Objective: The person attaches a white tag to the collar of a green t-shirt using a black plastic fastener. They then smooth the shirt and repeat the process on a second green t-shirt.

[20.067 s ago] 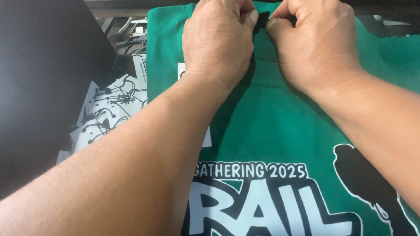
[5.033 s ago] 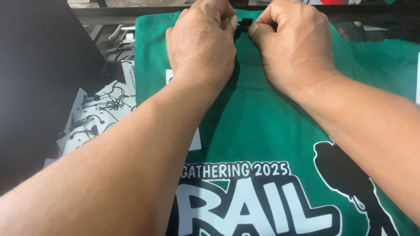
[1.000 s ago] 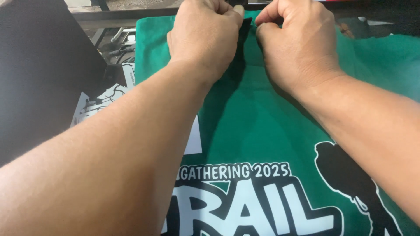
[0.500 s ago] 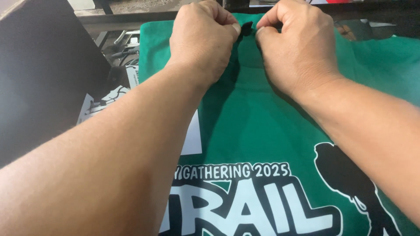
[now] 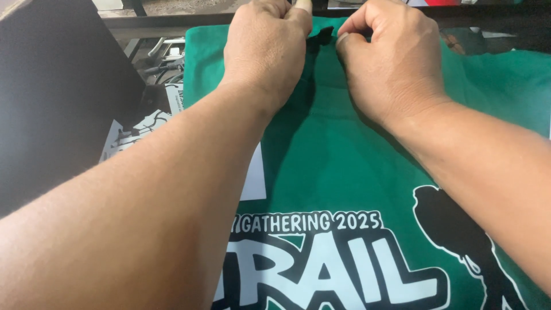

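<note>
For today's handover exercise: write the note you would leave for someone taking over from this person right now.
Left hand: curled, pinching the top edge of the green shirt.
Right hand: curled, pinching the same edge, beside a small black piece between the hands.
Shirt lies flat, printed side up, white sheet under its left side.
Done: shirt laid out.
Left: whatever the fingers are working at the edge; it is hidden.

Work surface — almost wholly covered by a green shirt (image 5: pixel 356 155) spread flat, white and black print at the near end. At the left: a dark board (image 5: pixel 54 103); white printed sheets (image 5: pixel 135 129) just beside the shirt.
</note>
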